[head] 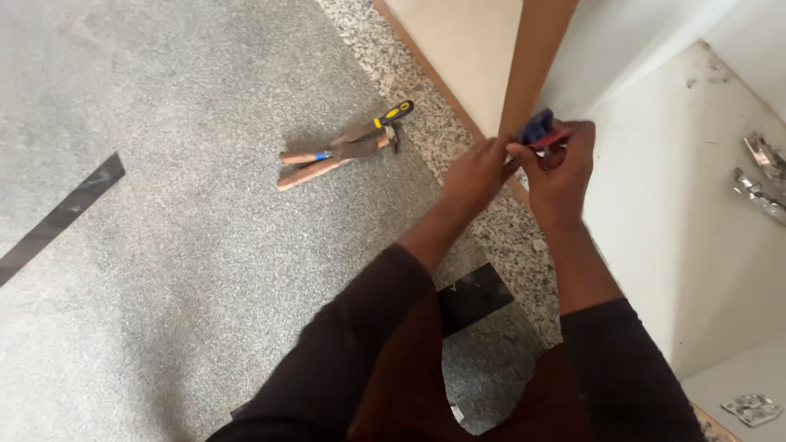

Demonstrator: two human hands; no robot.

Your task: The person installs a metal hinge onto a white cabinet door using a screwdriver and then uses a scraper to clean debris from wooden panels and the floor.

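Our right hand point(565, 168) is gripping a small blue and red tool point(540, 131), and our left hand point(475, 172) pinches at its tip, both against the wooden panel's edge point(532, 57). Further left, wooden-handled tools point(340, 154) lie on the grey floor point(180, 245).

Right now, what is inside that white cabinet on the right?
Inside the white cabinet, two shiny metal hinge-like fittings sit on the far side and some dark specks. The right hand, holding a small blue and red thing, covers part of the near edge.
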